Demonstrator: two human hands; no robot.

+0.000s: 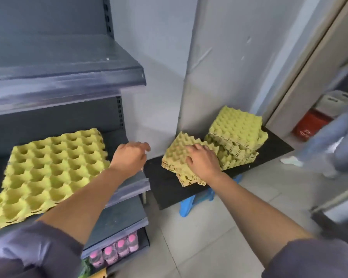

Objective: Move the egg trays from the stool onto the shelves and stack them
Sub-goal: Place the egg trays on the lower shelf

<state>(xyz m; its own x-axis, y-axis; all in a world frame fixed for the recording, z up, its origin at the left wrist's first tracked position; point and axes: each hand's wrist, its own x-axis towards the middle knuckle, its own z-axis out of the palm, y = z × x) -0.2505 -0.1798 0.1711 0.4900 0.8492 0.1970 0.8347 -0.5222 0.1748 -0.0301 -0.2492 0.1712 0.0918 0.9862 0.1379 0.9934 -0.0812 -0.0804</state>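
Head-worn view, forward and down

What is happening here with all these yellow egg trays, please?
A person is moving egg trays off a stool and onto a shelf unit. One tray already lies on the middle shelf. The right hand rests on the nearer stack on the stool; whether it grips yet is unclear. A taller stack stands behind it. The left hand hovers empty near the shelf edge.
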